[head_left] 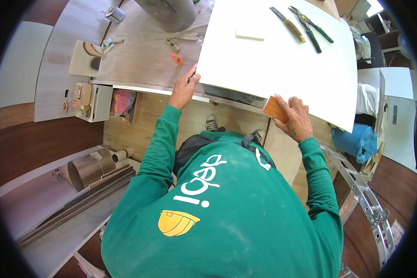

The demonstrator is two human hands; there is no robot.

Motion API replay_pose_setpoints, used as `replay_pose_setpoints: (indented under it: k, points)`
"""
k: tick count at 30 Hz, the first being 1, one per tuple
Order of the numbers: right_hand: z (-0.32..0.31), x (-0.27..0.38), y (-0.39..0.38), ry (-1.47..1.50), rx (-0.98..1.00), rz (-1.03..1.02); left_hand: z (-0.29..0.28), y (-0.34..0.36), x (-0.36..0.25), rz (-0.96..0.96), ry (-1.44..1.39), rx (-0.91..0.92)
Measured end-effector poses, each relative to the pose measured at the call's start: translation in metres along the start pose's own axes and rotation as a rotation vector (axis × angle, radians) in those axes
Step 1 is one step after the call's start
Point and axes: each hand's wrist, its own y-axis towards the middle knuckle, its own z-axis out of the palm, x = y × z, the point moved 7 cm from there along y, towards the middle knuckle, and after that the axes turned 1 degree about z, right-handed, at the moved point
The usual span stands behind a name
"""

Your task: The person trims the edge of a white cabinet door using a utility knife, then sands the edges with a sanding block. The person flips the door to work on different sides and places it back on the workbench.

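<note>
A large white panel [282, 60] lies on the worktable in front of me, its near edge jutting toward my body. My left hand [184, 89] grips the panel's left edge near its close corner, with the fingertips on the edge. In my right hand [293, 117] is a flat orange-brown block [275, 109], held between thumb and fingers at the panel's near edge. Farther back on the panel lie a knife with a wooden handle [289, 27], dark-handled snips [311, 30] and a short pale strip [249, 35].
On the dusty brown tabletop [139, 60] stand a grey bucket [173, 14] and a small red-capped bottle [177, 59]. A metal can [116, 15] is at the far left. A blue bag [355, 141] and an aluminium ladder [362, 190] are to my right.
</note>
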Motion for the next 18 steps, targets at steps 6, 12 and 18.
replay_pose_setpoints:
  k: [6, 12, 18]
  points:
    - [0.022, 0.1, 0.073, 0.044, -0.126, -0.143, 0.003, 0.005, 0.005, -0.018, -0.078, 0.071]
    - [0.03, 0.177, 0.122, 0.086, -0.084, -0.292, -0.043, -0.006, -0.037, 0.303, 0.442, -0.182]
    - [-0.006, 0.03, -0.02, 0.36, -0.205, 0.219, 0.041, -0.034, -0.038, 0.509, 0.856, 0.049]
